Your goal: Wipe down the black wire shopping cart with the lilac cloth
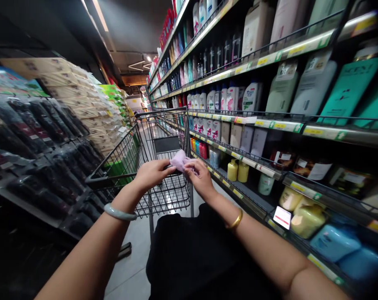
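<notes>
A crumpled pale purple cloth is pinched between my two hands, above the near end of a wire shopping cart. My left hand grips its left side with thumb and fingers pressed together. On the other side, my right hand has its fingers curled round the cloth. The cart's basket holds nothing that I can make out. Its dark handle shows to the left of my left hand. A pale bangle circles my left wrist, and a gold one my right.
Shelves along the right carry shampoo bottles, teal bottles and yellow jars. A white sign stands at the lower shelf edge. On the left are hanging dark packages and stacked beige packs. Tiled floor runs below.
</notes>
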`<state>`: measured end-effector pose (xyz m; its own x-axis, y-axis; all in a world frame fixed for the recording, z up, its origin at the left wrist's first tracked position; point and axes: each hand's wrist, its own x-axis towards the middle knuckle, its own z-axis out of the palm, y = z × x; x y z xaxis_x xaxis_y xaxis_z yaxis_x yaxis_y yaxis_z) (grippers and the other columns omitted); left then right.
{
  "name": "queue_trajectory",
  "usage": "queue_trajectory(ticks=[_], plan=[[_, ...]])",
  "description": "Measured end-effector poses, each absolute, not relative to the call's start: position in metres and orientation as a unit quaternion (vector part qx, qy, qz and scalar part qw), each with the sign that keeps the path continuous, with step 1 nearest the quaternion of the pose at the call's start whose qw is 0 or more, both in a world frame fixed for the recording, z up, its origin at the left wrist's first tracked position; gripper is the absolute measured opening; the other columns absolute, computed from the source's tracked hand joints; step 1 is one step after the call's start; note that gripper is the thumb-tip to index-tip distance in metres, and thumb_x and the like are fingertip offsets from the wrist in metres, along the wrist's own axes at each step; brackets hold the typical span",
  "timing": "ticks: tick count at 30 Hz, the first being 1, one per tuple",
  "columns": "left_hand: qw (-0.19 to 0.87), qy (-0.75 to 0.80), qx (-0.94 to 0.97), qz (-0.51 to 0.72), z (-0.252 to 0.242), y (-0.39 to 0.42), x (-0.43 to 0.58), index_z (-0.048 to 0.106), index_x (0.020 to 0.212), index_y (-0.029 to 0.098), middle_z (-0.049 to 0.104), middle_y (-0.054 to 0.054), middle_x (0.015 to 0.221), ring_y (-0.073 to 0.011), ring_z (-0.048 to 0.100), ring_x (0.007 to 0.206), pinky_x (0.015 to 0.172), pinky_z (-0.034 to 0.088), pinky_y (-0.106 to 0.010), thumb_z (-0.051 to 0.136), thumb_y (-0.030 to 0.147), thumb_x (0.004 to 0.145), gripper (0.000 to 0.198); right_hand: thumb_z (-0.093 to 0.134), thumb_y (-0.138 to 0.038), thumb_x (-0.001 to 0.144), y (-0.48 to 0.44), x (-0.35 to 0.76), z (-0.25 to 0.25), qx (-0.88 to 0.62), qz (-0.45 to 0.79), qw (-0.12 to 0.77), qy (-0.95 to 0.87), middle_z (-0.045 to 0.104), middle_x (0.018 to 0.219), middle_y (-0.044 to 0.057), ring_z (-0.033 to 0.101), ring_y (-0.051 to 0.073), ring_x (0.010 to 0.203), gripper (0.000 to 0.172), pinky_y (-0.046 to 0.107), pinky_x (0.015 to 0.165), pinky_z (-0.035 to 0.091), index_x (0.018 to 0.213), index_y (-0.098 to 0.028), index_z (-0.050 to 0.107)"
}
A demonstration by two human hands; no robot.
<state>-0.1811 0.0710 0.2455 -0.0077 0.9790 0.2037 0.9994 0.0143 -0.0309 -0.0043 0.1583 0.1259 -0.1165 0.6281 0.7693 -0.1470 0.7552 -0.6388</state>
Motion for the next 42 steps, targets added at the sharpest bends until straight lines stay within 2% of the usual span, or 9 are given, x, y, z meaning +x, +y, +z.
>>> queue_trajectory(ticks=[4,11,14,17,24,30,36,42], plan=[[0.103,-0.722,-0.680,-0.068,0.242,0.071,-0.177,0.075,0.094,0.027,0.078,-0.003,0.092,-0.0208,0.069,0.085,0.061,0.031,-0.028,0.027,0.066,0.102,0.062,0.067,-0.037,0.092,0.140,-0.016,0.089,-0.265,0.349,0.666,-0.603,0.070,0.093,0.007,0.068,0.022,0.094,0.019,0.039,0.093,0.056,0.084,-0.022,0.075],[0.238,-0.781,-0.563,-0.124,0.216,0.077,-0.158,0.080,0.089,0.016,0.077,-0.019,0.091,-0.0298,0.070,0.086,0.060,0.017,-0.033,0.010,0.056,0.105,0.083,0.068,-0.036,0.094,0.122,-0.021,0.097,-0.227,0.361,0.689,-0.587,0.074,0.115,0.008,0.067,0.022,0.117,0.016,0.040,0.111,0.051,0.099,-0.024,0.077],[0.270,-0.784,-0.539,-0.145,0.211,0.079,-0.153,0.081,0.085,0.014,0.076,-0.020,0.085,-0.0290,0.070,0.081,0.060,0.016,-0.033,0.012,0.051,0.105,0.081,0.070,-0.031,0.087,0.128,-0.021,0.083,-0.254,0.370,0.675,-0.585,0.075,0.118,0.010,0.069,0.024,0.116,0.023,0.043,0.110,0.053,0.107,-0.023,0.077],[0.286,-0.779,-0.536,-0.156,0.209,0.080,-0.154,0.081,0.080,0.014,0.075,-0.019,0.081,-0.0267,0.068,0.076,0.060,0.015,-0.033,0.017,0.049,0.104,0.076,0.069,-0.030,0.085,0.136,-0.022,0.079,-0.262,0.382,0.670,-0.580,0.077,0.111,0.011,0.071,0.026,0.111,0.020,0.045,0.106,0.056,0.101,-0.021,0.077],[0.303,-0.764,-0.546,-0.165,0.208,0.077,-0.158,0.079,0.074,0.014,0.074,-0.017,0.075,-0.0235,0.065,0.068,0.059,0.014,-0.032,0.021,0.048,0.103,0.074,0.065,-0.034,0.095,0.148,-0.025,0.134,-0.195,0.351,0.719,-0.568,0.076,0.117,0.006,0.069,0.019,0.117,0.017,0.037,0.112,0.051,0.105,-0.025,0.075],[0.308,-0.763,-0.541,-0.173,0.206,0.075,-0.158,0.078,0.071,0.015,0.073,-0.017,0.073,-0.0236,0.064,0.068,0.059,0.015,-0.033,0.021,0.047,0.102,0.072,0.061,-0.025,0.089,0.144,-0.031,0.100,-0.282,0.351,0.700,-0.554,0.076,0.103,0.009,0.071,0.023,0.103,0.017,0.041,0.101,0.057,0.096,-0.020,0.076],[0.302,-0.771,-0.535,-0.167,0.206,0.072,-0.159,0.079,0.075,0.014,0.074,-0.018,0.077,-0.0246,0.065,0.071,0.059,0.015,-0.033,0.019,0.047,0.102,0.073,0.064,-0.035,0.097,0.138,-0.027,0.128,-0.208,0.314,0.721,-0.582,0.074,0.123,0.007,0.067,0.019,0.123,0.021,0.038,0.117,0.049,0.111,-0.025,0.076],[0.295,-0.770,-0.541,-0.168,0.207,0.070,-0.159,0.078,0.074,0.014,0.073,-0.018,0.075,-0.0241,0.065,0.071,0.059,0.015,-0.033,0.020,0.047,0.101,0.072,0.063,-0.022,0.089,0.145,-0.030,0.095,-0.279,0.348,0.660,-0.605,0.074,0.133,0.010,0.066,0.023,0.129,0.035,0.044,0.119,0.048,0.122,-0.023,0.075]])
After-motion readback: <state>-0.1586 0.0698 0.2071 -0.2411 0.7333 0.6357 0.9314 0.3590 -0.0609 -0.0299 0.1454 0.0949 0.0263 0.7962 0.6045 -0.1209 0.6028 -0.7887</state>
